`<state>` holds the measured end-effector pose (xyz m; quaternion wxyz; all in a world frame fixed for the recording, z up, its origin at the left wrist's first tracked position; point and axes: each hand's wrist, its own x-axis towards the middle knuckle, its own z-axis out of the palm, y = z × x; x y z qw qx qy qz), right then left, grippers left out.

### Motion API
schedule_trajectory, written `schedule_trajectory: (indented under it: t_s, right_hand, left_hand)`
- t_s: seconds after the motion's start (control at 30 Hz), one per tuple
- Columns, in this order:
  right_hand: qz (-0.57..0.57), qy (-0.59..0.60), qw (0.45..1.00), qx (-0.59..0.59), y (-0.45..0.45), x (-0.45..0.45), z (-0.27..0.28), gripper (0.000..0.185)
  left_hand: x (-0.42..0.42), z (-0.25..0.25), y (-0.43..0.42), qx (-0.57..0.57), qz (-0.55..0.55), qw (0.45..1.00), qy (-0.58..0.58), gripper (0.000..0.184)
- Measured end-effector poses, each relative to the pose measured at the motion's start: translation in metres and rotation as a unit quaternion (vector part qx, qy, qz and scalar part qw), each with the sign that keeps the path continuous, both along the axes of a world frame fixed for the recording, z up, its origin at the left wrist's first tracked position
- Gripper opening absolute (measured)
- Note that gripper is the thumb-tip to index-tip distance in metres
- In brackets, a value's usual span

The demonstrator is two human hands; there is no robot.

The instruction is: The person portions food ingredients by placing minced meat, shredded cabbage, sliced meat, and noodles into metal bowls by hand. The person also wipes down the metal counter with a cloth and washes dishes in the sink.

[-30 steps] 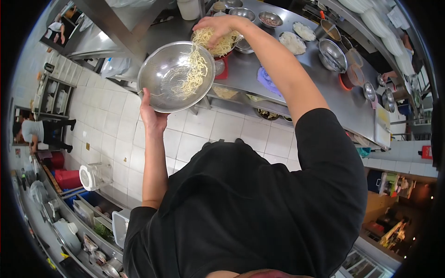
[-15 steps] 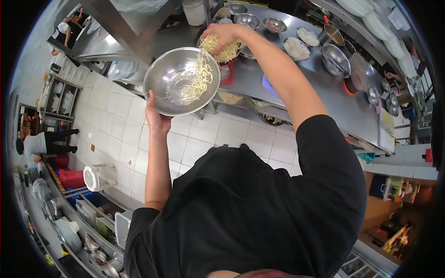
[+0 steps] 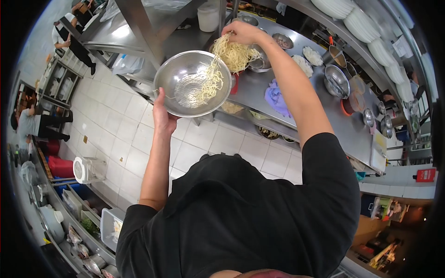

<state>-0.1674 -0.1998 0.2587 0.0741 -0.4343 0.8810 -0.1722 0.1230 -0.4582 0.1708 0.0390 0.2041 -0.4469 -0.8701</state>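
Note:
My left hand (image 3: 164,116) grips the rim of a shiny metal colander (image 3: 185,88), which is tilted and held above the floor beside the steel counter (image 3: 315,109). Pale yellow noodles (image 3: 211,83) lie along the colander's right side and trail over its rim. Above and to the right, my right hand (image 3: 238,33) is closed on strands of noodles, lifted over a heap of noodles (image 3: 235,56). The container under that heap is mostly hidden; a bit of red shows below it.
A purple cloth (image 3: 277,98), metal bowls (image 3: 337,81) and plates of white food (image 3: 312,56) stand on the counter. A steel post (image 3: 139,23) rises left of the colander. Two people (image 3: 69,39) are at the far left. A white bin (image 3: 88,170) stands on the floor.
My right hand has risen, pulling noodle strands up from the heap. The view has shifted, so the colander appears further right. A person at the upper left shows more fully.

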Motion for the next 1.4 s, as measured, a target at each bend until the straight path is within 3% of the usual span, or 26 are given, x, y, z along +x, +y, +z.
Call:
schedule_trajectory:
  t_s: [0.07,0.27,0.33,0.43,0.47,0.57,0.63,0.73,0.87,0.93,0.97,1.13,1.2,1.23,1.33,1.4]
  right_hand:
    - [0.013,0.051,0.998,-0.027,0.0,-0.005,0.007,0.031]
    - [0.002,0.057,0.997,-0.051,0.0,0.008,0.054,0.028]
    - [0.027,0.086,0.994,-0.056,0.0,0.013,0.069,0.028]
    - [-0.043,-0.014,0.996,-0.079,-0.001,0.029,0.098,0.027]
    - [-0.039,-0.07,0.983,-0.164,0.0,0.038,0.108,0.013]
    - [-0.039,-0.107,0.969,-0.22,-0.009,0.061,0.117,0.017]
    - [0.032,-0.123,0.962,-0.242,-0.018,0.065,0.104,0.028]
    - [0.128,0.016,0.991,-0.034,-0.045,0.098,0.081,0.032]
    - [0.108,0.045,0.992,-0.043,-0.046,0.104,0.049,0.034]
    - [0.045,-0.006,0.998,-0.054,-0.036,0.091,0.054,0.036]
    - [0.048,0.01,0.997,-0.063,-0.025,0.061,0.032,0.052]
    - [0.037,-0.025,0.998,0.04,-0.002,0.04,0.008,0.075]
    - [0.063,-0.065,0.996,-0.005,-0.012,0.04,-0.004,0.064]
    - [0.06,-0.052,0.997,0.014,-0.016,0.034,-0.008,0.046]
    - [0.086,-0.028,0.996,-0.015,-0.014,-0.004,-0.015,0.033]
    - [-0.038,-0.117,0.991,-0.047,-0.006,-0.004,0.007,0.025]
  left_hand:
    - [-0.002,0.004,0.002,0.005,0.002,1.0,0.004,0.066]
    - [-0.011,0.016,0.008,0.005,0.0,1.0,0.022,0.059]
    - [-0.014,0.018,0.009,-0.027,-0.02,0.999,0.014,0.071]
    - [-0.017,0.019,0.007,-0.037,-0.03,0.999,0.009,0.071]
    - [-0.017,0.019,0.007,-0.036,-0.03,0.999,0.009,0.071]
    - [-0.017,0.022,0.009,-0.031,-0.036,0.999,0.02,0.07]
    - [-0.017,0.025,0.01,-0.027,-0.027,0.999,0.014,0.069]
    - [-0.017,0.024,0.011,-0.015,-0.025,1.0,0.001,0.069]
    - [-0.016,0.022,0.01,-0.01,-0.024,1.0,-0.003,0.068]
    - [-0.015,0.021,0.009,-0.006,-0.016,1.0,-0.002,0.067]
    - [-0.015,0.021,0.008,-0.007,-0.017,1.0,-0.003,0.067]
    - [-0.016,0.031,0.004,0.005,-0.01,1.0,0.013,0.064]
    - [-0.02,0.027,0.0,0.005,-0.015,1.0,0.014,0.064]
    - [-0.022,0.026,-0.003,0.008,-0.014,1.0,0.014,0.065]
    - [-0.021,0.031,-0.006,-0.012,-0.002,1.0,0.014,0.065]
    - [-0.019,0.03,-0.013,-0.008,-0.021,1.0,0.008,0.066]
